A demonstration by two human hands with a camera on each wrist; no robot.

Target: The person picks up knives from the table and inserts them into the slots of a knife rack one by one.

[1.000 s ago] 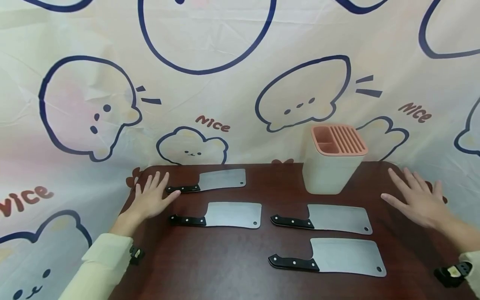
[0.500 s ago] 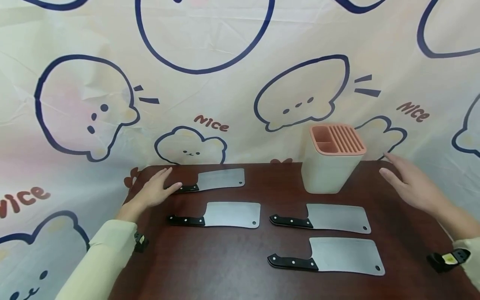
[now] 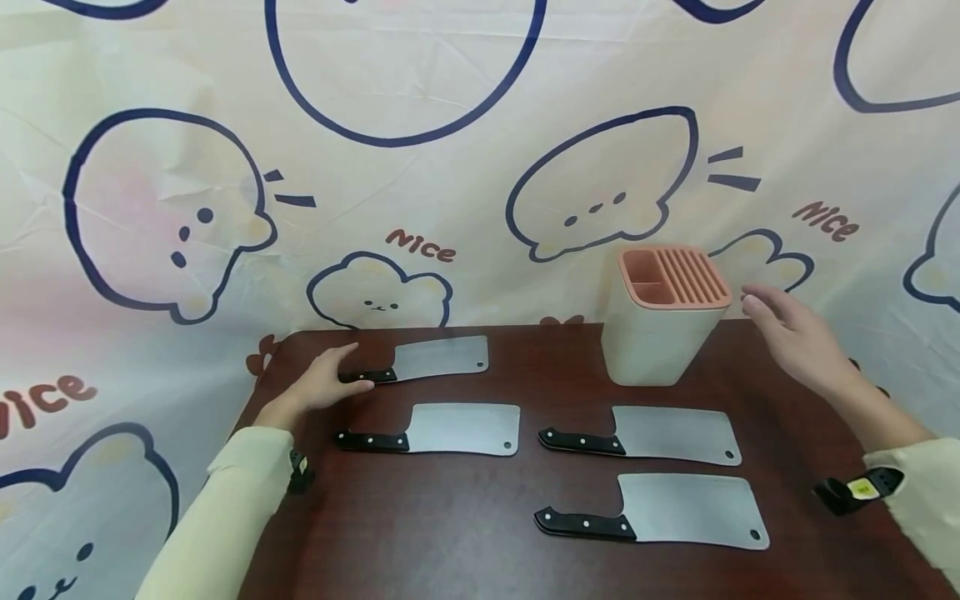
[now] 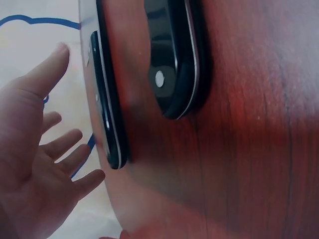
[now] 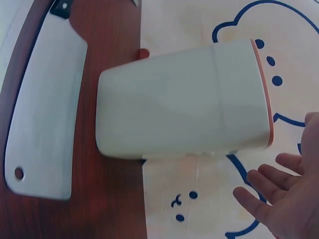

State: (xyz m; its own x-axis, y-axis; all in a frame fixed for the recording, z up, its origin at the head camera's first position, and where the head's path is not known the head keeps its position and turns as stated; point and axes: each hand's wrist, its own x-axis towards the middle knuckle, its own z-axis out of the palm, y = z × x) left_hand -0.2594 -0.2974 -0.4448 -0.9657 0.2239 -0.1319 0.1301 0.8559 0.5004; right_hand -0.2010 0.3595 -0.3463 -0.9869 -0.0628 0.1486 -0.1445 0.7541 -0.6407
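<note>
My left hand (image 3: 321,380) reaches over the black handle of the back-left cleaver (image 3: 442,357), thumb and fingers spread to either side of it. In the left wrist view its fingers are parted and a gap shows between them and the cleaver handle (image 4: 107,107). My right hand (image 3: 801,340) hovers just right of a pale green knife holder (image 3: 660,346) with a slotted orange top (image 3: 675,277). Its fingers are relaxed, apart from the holder in the right wrist view (image 5: 174,104), and hold nothing.
Another cleaver (image 3: 465,429) lies at front left, its handle pointing left. Two more, one cleaver (image 3: 678,435) behind the other cleaver (image 3: 697,510), lie in front of the holder on the dark wooden table (image 3: 420,533). A cartoon-printed cloth (image 3: 465,192) hangs behind.
The left hand has moved right, in to the back-left cleaver's handle. The right hand has lifted off the right side of the table and come left, close to the holder. The cleavers have stayed put.
</note>
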